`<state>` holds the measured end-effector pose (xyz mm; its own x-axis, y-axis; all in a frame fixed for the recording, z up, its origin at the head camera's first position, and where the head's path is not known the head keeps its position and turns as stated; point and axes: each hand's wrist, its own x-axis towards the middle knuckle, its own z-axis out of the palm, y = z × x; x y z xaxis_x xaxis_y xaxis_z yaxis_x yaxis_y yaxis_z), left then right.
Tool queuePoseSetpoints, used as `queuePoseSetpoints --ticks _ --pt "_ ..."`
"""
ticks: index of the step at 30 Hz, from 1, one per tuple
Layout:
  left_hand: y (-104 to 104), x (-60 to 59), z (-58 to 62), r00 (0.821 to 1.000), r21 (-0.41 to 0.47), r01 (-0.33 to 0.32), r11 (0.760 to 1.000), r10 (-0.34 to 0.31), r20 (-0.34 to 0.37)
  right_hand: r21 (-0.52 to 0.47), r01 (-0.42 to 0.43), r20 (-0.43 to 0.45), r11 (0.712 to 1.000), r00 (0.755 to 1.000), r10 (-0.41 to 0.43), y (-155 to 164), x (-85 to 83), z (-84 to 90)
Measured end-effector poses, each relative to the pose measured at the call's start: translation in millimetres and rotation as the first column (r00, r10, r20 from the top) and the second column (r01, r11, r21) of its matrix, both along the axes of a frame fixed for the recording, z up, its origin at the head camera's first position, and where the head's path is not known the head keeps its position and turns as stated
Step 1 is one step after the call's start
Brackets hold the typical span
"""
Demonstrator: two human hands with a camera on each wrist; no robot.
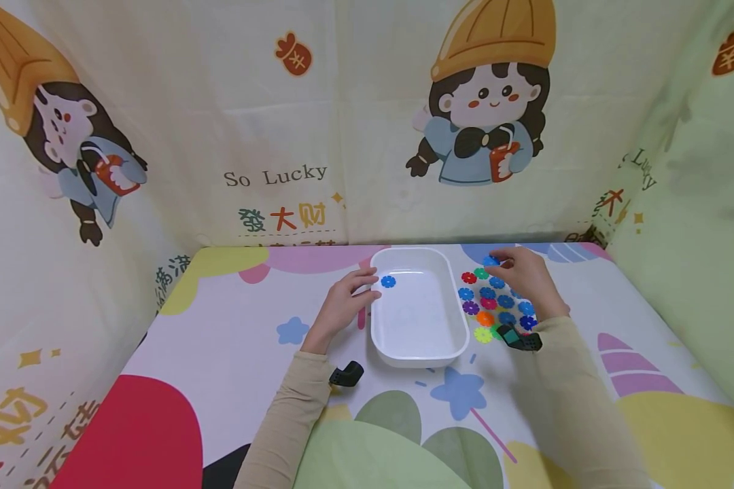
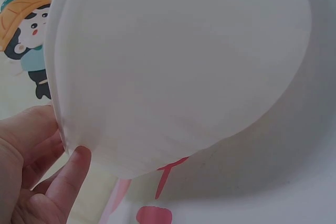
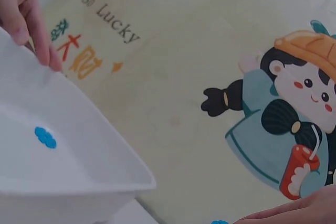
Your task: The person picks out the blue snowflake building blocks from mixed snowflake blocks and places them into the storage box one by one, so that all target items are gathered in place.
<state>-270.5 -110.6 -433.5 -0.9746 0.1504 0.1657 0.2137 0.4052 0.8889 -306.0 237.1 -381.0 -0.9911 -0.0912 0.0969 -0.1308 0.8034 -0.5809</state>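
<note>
The right hand pinches a blue snowflake disc between thumb and fingertips, above the far side of a loose group of discs; the left hand holds the left rim of the white plastic tray, its thumb and fingers set on the edge and outer wall; within the tray, a single blue disc lies on the floor near the far left corner, close to the left fingers; the tray stands upright on the patterned tablecloth, between the two hands; just beyond its right wall the group lies spread on the cloth, mostly blue, with a red disc, a green disc, a purple disc, an orange disc and a yellow-green disc among them; behind the table hangs a cream cartoon-print curtain.
</note>
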Motion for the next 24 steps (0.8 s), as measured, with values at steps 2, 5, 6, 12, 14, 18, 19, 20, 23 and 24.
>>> queuePoseSetpoints --ticks 2,5,6,12,14,18,19,20,23,24 --pt "0 0.0 0.0 1.000 0.000 -0.001 1.000 0.001 -0.004 -0.020 -0.004 0.023 1.000 1.000 0.004 -9 -1.2 4.1" --pt "0 -0.2 0.0 1.000 -0.001 -0.002 1.000 0.002 -0.002 -0.036 -0.023 0.043 0.999 0.999 0.024 -23 -3.7 9.8" --pt "0 -0.2 0.0 1.000 -0.001 -0.001 1.000 0.001 -0.001 -0.042 -0.031 0.048 0.999 0.998 0.033 -27 -4.7 11.4" --pt "0 0.0 0.6 1.000 -0.002 -0.003 1.000 0.003 0.010 -0.064 -0.073 0.062 0.995 0.995 0.077 -49 -11.1 18.0" --pt "0 0.1 0.8 1.000 -0.001 -0.003 1.000 0.003 0.012 -0.066 -0.084 0.057 0.994 0.994 0.088 -57 -12.5 19.4" --pt "0 -0.4 0.8 1.000 0.002 0.000 1.000 0.000 0.014 -0.067 -0.099 0.052 0.993 0.993 0.102 -69 -13.3 21.2" --pt "0 -0.6 0.6 1.000 0.000 0.000 1.000 0.000 0.015 -0.064 -0.103 0.051 0.993 0.993 0.106 -72 -13.5 21.4" --pt "-1 -0.7 0.5 1.000 0.000 0.000 1.000 0.000 0.014 -0.062 -0.105 0.054 0.993 0.993 0.108 -75 -13.6 21.5" --pt "-1 -1.1 -0.1 1.000 0.005 0.004 1.000 -0.004 0.007 -0.058 -0.115 0.063 0.992 0.991 0.118 -83 -15.6 20.0" --pt "-1 -1.2 -0.4 1.000 0.008 0.007 1.000 -0.007 0.004 -0.057 -0.118 0.065 0.991 0.991 0.121 -86 -16.7 19.1"
